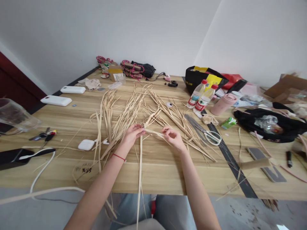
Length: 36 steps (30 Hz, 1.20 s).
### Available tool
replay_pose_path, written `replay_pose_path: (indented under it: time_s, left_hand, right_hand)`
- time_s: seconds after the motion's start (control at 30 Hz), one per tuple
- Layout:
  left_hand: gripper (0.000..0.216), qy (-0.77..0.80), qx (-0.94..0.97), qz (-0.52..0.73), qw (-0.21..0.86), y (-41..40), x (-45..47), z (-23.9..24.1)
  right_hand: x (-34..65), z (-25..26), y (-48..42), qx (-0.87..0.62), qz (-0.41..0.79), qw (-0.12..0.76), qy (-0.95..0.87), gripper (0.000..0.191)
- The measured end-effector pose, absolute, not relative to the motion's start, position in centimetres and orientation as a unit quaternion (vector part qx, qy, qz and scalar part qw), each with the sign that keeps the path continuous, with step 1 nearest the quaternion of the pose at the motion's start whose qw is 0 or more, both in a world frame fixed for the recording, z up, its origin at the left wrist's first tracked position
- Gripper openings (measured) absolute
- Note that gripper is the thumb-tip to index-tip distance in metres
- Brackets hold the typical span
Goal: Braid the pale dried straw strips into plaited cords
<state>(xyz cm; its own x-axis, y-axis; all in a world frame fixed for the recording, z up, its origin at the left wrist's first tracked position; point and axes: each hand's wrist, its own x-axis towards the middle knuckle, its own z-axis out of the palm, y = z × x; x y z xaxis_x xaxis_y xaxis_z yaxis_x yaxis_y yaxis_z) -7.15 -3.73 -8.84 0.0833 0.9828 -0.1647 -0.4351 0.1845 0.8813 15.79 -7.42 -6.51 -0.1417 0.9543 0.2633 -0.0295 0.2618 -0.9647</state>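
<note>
My left hand (133,134) is closed, thumb and fingers pinching the near end of a short straw braid (152,117). From that pinch a pale flat straw strip (154,132) runs right to my right hand (174,138), whose curled fingers are closed on its far end. Another long strip (140,166) hangs from the left hand down over the table's front edge. Beyond both hands lie loose bundles of dry straw, one on the left (127,113) and one on the right (177,119). The fingertips partly hide the join of the strips.
Scissors (212,136) with white handles lie right of the straw. Behind them stand two water bottles (202,99) and a pink tumbler (223,104). A white earbud case (86,144) sits left of my left forearm. Phones (266,164) lie at the right.
</note>
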Motion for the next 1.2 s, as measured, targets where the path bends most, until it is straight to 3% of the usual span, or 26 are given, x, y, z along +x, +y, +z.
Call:
replay_pose_path:
  time_s: [0.47,0.63,0.87,1.03,1.2]
  left_hand:
    - [0.026,0.378,0.332,0.551,0.665,-4.0,-7.2,-8.6]
    - [0.026,0.382,0.337,0.551,0.661,-4.0,-7.1,-8.7]
    - [0.027,0.428,0.355,0.534,0.636,-4.2,-6.9,-9.0]
    - [0.030,0.436,0.362,0.535,0.626,-4.2,-6.7,-9.5]
    - [0.036,0.445,0.367,0.549,0.606,-3.9,-6.5,-10.0]
  right_hand:
    - [15.2,-7.8,-7.3,-0.335,0.538,0.548,-0.547,0.038]
    - [15.0,-7.1,-7.5,-0.351,0.524,0.514,-0.581,0.026]
    - [14.3,-7.5,-7.4,-0.388,0.446,0.503,-0.631,0.013]
    - [13.8,-8.0,-7.4,-0.426,0.343,0.546,-0.634,0.014]
    - [13.6,-7.3,-8.1,-0.401,0.301,0.532,-0.682,0.012]
